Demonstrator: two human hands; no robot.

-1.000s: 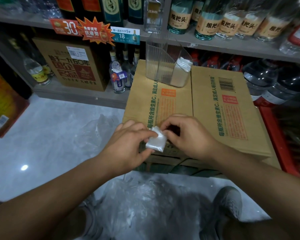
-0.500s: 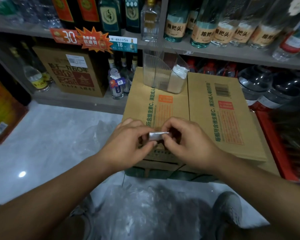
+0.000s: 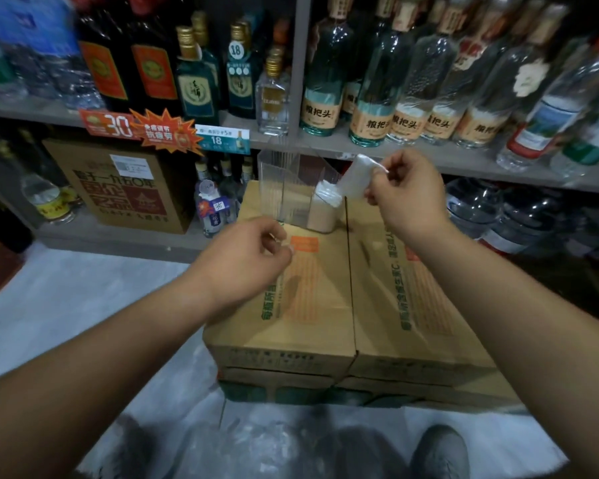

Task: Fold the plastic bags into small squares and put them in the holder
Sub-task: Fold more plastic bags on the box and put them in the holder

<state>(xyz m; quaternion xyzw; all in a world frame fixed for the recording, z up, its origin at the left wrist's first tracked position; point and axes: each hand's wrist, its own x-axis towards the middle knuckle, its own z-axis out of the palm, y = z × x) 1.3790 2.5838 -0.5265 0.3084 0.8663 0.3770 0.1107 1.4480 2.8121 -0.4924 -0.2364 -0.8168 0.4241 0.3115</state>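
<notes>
My right hand [image 3: 407, 198] pinches a small folded white plastic bag [image 3: 357, 179] and holds it just above the right end of the clear plastic holder [image 3: 284, 191]. The holder stands on the far edge of a cardboard box [image 3: 325, 305], and a stack of folded white bags [image 3: 327, 197] fills its right compartment. My left hand [image 3: 246, 261] hovers lower over the box with its fingers loosely curled and nothing in it. Loose unfolded clear plastic bags [image 3: 256, 440] lie on the floor by my feet.
Shelves of glass bottles [image 3: 377, 95] run close behind the holder. A brown carton [image 3: 125, 184] and small bottles sit on the lower shelf at left, large water jugs [image 3: 481, 209] at right. My grey shoe [image 3: 440, 451] rests on the pale floor.
My right hand has lifted the folded bag from the near edge of the box up to the holder. My left hand let go of the bag and stayed lower.
</notes>
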